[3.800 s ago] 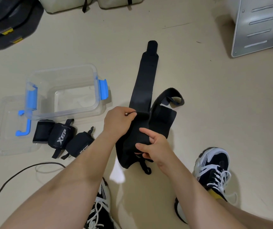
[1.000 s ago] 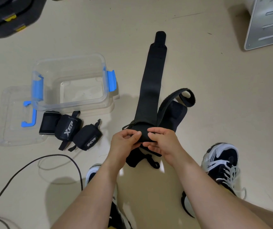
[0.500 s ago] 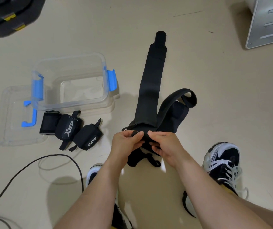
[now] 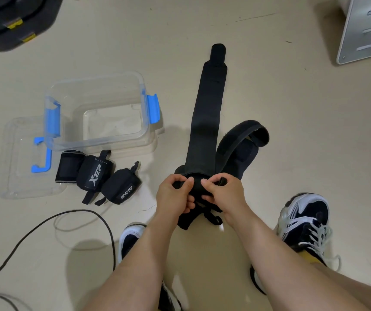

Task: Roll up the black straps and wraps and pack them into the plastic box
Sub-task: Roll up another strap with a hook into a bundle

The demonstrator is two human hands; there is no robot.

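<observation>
The floor carries everything. The plastic box, clear with blue latches, stands open on the left, and nothing lies in it. Its clear lid with a blue handle lies flat, partly under the box's left side.

The long black wrap lies stretched out to the right of the box, running straight away from the person. A second black strap curves in a loop just beside it on the right. The near end of the wrap is turned over into the start of a roll.

The left hand and the right hand meet on that roll. The fingers of both hands are curled round it, thumbs on top, and pinch it between them. A loose tail with a small loop hangs below the hands.

Three rolled wraps lie in a row in front of the box, touching each other. The middle roll reads "XTEP" in white. The right roll bears white lettering ending in "CYO". The left roll shows no readable writing.

3.8 s ago the near end lay flat under the two hands, which were apart; it is now gathered into a roll and the hands have closed together. The box, lid and three rolls have not moved.
</observation>
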